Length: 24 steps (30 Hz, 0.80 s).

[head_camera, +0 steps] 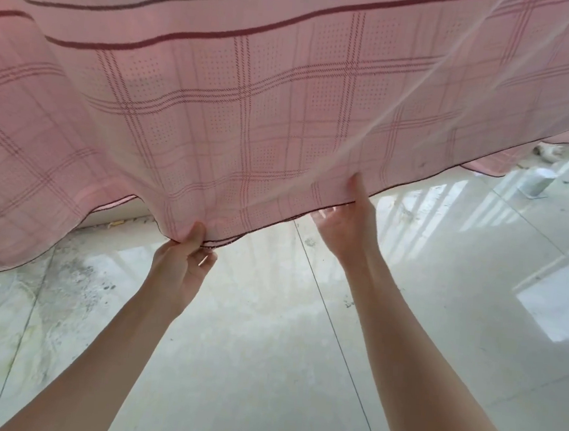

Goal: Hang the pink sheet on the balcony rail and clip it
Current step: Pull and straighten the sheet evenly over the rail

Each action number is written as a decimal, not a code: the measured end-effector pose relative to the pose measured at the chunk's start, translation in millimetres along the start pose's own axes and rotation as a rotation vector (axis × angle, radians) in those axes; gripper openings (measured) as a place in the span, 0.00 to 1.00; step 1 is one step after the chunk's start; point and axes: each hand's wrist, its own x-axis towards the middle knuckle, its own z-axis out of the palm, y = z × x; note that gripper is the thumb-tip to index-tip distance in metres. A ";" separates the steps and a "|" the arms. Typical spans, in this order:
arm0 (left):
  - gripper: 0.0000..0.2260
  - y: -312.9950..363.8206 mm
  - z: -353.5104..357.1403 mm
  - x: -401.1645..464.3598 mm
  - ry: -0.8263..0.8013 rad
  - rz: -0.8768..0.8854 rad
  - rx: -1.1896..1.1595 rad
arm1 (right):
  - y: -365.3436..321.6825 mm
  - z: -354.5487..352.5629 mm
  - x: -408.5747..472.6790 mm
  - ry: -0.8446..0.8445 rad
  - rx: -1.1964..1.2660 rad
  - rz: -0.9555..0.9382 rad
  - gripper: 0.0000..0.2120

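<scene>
Head view. We see the pink sheet point(237, 108) spread across the upper half of the frame, hanging down in front of us with its lower hem lifted above the tiled floor point(266, 334). The cloth bears a grid of fine dark-red lines with dotted squares between them, and broader dark bands run across it near the top. What carries it from above lies outside the frame. Our left hand point(183, 258) is closed on the hem, thumb pressed against the near face of the fabric and fingers curled beneath, so that the edge bunches there. Our right hand point(344, 220) meets the hem farther right, thumb raised against the near face and fingers tucked behind the edge, pinching the cloth. Both forearms are bare and reach forward and upward from the lower corners. The floor is pale and glossy, with bright reflections on its right side and grey stains toward its left edge. A small pale block point(537, 182) stands on the floor at far right, beyond the sheet.
</scene>
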 end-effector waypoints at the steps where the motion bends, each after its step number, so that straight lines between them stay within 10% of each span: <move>1: 0.05 0.4 -0.6 -0.5 0.014 0.005 0.009 | 0.2 -3.8 -3.6 0.038 0.030 -0.025 0.11; 24: 0.07 -19.3 14.6 -7.7 -0.055 -0.037 -0.184 | -37.7 -33.0 0.3 0.208 0.083 -0.127 0.07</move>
